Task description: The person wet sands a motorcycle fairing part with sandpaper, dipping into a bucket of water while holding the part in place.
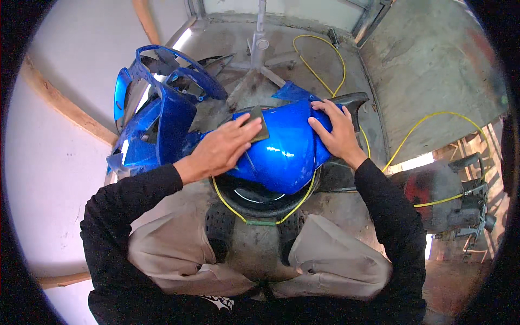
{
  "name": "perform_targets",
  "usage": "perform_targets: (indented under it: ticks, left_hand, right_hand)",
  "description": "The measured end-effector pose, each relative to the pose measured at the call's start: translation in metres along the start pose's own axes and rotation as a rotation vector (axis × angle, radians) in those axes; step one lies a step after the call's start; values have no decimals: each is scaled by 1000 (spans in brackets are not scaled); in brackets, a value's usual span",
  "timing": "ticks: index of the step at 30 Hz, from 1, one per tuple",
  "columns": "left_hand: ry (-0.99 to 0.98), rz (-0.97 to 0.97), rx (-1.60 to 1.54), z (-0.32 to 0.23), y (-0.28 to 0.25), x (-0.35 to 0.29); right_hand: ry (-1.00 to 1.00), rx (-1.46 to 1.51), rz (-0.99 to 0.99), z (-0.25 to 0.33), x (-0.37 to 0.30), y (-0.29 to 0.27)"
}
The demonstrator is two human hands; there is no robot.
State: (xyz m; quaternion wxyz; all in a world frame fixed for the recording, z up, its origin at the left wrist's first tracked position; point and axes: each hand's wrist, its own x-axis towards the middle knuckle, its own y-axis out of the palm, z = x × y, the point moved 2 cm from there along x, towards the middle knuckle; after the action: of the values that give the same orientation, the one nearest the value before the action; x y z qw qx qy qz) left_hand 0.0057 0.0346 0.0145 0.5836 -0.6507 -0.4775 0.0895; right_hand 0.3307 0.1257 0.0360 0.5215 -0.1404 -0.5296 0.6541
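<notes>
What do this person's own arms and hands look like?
The left sleeve and right sleeve are long and black, without visible markings. The left hand and right hand are bare, with no glove, ring or watch showing.

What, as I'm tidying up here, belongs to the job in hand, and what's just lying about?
In the job:
blue panel, right hand on it
dark green pad, under left hand
black container below, probably

Apparently lying about:
blue bodywork pieces
yellow hose
grey metal stand
grey-red machine

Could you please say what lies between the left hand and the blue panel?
The head view shows a green pad between the left hand and the blue panel.
</notes>
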Motion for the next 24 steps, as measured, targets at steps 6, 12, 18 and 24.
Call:
perform_targets:
  ticks: [6, 12, 18, 24]
  left_hand:
    - [477, 186, -161, -27, 4, -7]
    - [219, 75, -77, -16, 7, -6]
    - [584, 284, -156, -30, 14, -9]
    - [229, 115, -47, -17, 3, 7]
  right_hand:
    - [5, -8, -10, -1, -3, 1]
    - [-3, 2, -4, -3, -1, 1]
    - [-9, -5, -18, -2, -4, 1]
    - [5, -5, 0, -3, -2, 2]
